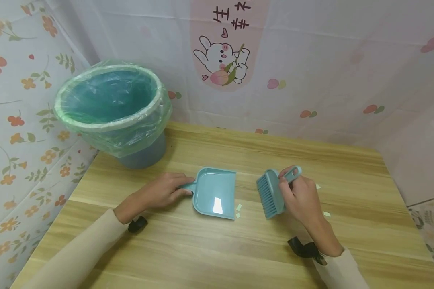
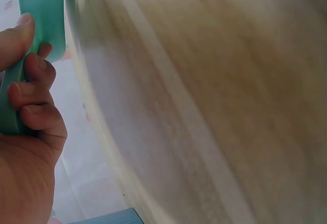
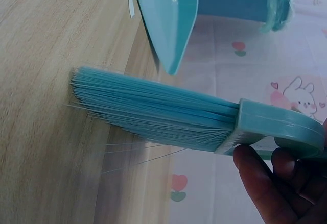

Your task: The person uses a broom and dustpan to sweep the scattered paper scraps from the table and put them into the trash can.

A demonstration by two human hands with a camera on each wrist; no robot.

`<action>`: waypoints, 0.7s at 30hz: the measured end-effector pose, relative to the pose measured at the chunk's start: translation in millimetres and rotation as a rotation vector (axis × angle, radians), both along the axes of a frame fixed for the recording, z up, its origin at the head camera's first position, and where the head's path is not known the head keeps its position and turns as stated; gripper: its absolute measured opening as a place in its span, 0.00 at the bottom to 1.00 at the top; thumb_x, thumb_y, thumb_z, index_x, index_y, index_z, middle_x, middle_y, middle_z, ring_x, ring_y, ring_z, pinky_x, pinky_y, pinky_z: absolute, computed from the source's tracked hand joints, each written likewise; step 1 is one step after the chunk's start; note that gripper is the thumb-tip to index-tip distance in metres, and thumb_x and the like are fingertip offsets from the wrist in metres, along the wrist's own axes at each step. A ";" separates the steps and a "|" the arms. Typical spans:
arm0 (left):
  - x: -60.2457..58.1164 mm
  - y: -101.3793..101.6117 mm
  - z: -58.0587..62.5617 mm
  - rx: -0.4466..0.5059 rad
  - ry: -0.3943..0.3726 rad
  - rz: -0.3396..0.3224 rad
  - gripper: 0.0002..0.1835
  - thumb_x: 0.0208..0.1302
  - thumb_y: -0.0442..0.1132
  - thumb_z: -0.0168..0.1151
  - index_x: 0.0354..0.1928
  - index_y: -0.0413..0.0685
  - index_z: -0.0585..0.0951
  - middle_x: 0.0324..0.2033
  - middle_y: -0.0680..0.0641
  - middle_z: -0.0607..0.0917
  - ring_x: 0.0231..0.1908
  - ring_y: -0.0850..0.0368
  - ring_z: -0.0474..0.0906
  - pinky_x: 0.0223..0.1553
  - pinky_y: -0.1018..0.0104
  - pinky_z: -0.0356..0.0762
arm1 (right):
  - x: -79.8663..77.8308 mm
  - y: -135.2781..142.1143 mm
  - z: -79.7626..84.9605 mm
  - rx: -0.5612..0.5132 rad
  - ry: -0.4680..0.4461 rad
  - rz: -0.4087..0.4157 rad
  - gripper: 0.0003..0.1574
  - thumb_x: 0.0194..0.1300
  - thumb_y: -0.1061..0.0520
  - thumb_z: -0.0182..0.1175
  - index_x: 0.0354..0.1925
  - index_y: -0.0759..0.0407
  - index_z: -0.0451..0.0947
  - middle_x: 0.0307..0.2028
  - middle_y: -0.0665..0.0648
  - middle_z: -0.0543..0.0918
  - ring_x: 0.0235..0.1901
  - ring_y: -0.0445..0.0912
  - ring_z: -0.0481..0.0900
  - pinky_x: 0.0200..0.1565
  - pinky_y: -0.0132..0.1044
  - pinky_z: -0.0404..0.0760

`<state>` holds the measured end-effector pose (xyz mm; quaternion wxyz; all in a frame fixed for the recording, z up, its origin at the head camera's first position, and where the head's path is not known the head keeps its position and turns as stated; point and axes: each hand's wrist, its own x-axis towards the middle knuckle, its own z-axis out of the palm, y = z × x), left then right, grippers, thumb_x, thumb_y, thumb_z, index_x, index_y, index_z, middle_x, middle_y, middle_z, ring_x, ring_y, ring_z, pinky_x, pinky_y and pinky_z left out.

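A teal dustpan (image 1: pixel 214 188) lies on the wooden table with its open edge facing right. My left hand (image 1: pixel 166 189) grips its handle; in the left wrist view the fingers (image 2: pixel 38 112) curl round the green handle (image 2: pixel 15 99). To the right, my right hand (image 1: pixel 301 196) holds a teal hand brush (image 1: pixel 273 192), bristles pointing left. In the right wrist view the bristles (image 3: pixel 153 109) slant down to the tabletop. Small pale paper scraps (image 1: pixel 239 207) lie by the dustpan's edge. Other scraps (image 1: pixel 326 214) lie to the right of the right hand.
A blue bin (image 1: pixel 144 154) lined with a green plastic bag (image 1: pixel 112 138) stands at the table's back left corner. Behind the wooden table (image 1: pixel 202 253) hangs a white printed cloth (image 1: pixel 311 60), and a floral cloth (image 1: pixel 29 120) covers the left side.
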<state>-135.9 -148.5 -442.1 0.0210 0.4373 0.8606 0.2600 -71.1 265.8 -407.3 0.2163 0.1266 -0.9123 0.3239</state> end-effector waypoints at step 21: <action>-1.9 8.3 4.6 -0.043 0.082 -0.047 0.18 0.78 0.39 0.69 0.62 0.37 0.87 0.43 0.46 0.88 0.39 0.56 0.84 0.46 0.54 0.87 | 1.0 0.3 1.1 -0.008 0.003 -0.006 0.12 0.76 0.64 0.52 0.39 0.64 0.82 0.20 0.49 0.74 0.16 0.38 0.60 0.17 0.35 0.62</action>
